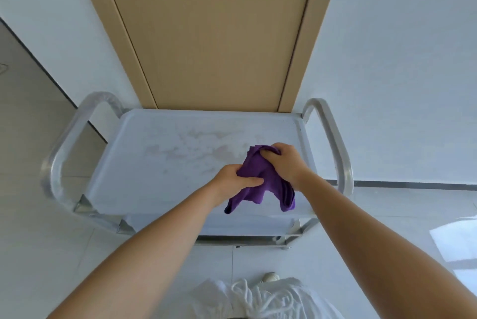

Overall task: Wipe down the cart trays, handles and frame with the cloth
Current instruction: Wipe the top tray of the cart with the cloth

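Observation:
A steel cart stands before me, its top tray [160,163] pale and marked with dried smears near the middle. A purple cloth [260,184] is bunched above the tray's right front part. My left hand [235,181] pinches its near left side, and my right hand [282,161] grips its upper end; two corners hang down. Curved metal handles rise at the cart's left [64,143] and right [333,143]. A lower tray [232,225] and frame rail show under the front edge.
A tan door [214,34] stands shut right behind the cart, with white walls either side. Pale floor tiles surround the cart. My white clothing and one shoe [271,277] show at the bottom.

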{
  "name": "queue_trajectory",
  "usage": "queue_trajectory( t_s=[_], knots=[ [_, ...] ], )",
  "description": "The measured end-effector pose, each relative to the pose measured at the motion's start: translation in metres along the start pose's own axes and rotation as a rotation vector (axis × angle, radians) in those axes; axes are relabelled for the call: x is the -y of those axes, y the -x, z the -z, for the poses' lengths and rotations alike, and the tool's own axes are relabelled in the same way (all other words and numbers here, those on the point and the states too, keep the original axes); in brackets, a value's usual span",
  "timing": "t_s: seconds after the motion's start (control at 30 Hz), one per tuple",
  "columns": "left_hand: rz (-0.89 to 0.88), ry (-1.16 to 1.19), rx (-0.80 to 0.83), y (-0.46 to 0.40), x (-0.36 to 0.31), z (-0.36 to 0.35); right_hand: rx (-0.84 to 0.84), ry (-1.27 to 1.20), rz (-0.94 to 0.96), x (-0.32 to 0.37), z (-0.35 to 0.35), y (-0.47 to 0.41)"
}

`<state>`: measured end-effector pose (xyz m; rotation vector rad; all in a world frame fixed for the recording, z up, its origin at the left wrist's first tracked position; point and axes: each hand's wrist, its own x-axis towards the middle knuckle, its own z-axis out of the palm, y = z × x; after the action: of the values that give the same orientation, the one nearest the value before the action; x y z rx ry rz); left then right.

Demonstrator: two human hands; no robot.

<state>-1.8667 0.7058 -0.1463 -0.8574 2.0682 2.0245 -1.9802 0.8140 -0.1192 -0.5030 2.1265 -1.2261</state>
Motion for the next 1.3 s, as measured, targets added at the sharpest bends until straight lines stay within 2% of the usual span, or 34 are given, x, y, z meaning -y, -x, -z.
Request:
queue_trajectory(
  t_s=[0.27, 0.43, 0.53, 0.63, 0.8, 0.87, 1.0, 1.17, 1.3],
  knots=[
    [0.034, 0.087, -0.085, 0.067, 0.054, 0.093, 0.182, -0.094, -0.078, 0.005, -0.105, 0.02],
    [0.059, 0.191, -0.123, 0.101, 0.087, 0.139, 0.355, -0.145, -0.264, -0.013, -0.174, 0.036],
    [0.071, 0.263, -0.143, 0.116, 0.106, 0.157, 0.407, -0.256, -0.405, -0.028, -0.205, 0.046],
    [0.073, 0.288, -0.218, 0.125, 0.123, 0.173, 0.373, -0.338, -0.404, -0.032, -0.227, 0.049],
    [0.143, 0.225, -0.519, 0.13, 0.161, 0.205, 0.217, -0.259, -0.302, -0.012, -0.263, 0.046],
    [0.12, 0.082, -0.609, 0.131, 0.167, 0.213, 0.195, -0.118, -0.189, -0.002, -0.274, 0.04],
    [0.07, -0.406, -0.741, 0.131, 0.172, 0.23, 0.214, 0.146, 0.045, 0.014, -0.298, 0.022],
    [0.125, -0.567, -0.846, 0.116, 0.164, 0.26, 0.272, 0.216, 0.098, 0.034, -0.32, -0.01],
    [0.203, -0.614, -0.92, 0.1, 0.154, 0.286, 0.279, 0.073, 0.008, 0.051, -0.338, -0.045]
  ],
)
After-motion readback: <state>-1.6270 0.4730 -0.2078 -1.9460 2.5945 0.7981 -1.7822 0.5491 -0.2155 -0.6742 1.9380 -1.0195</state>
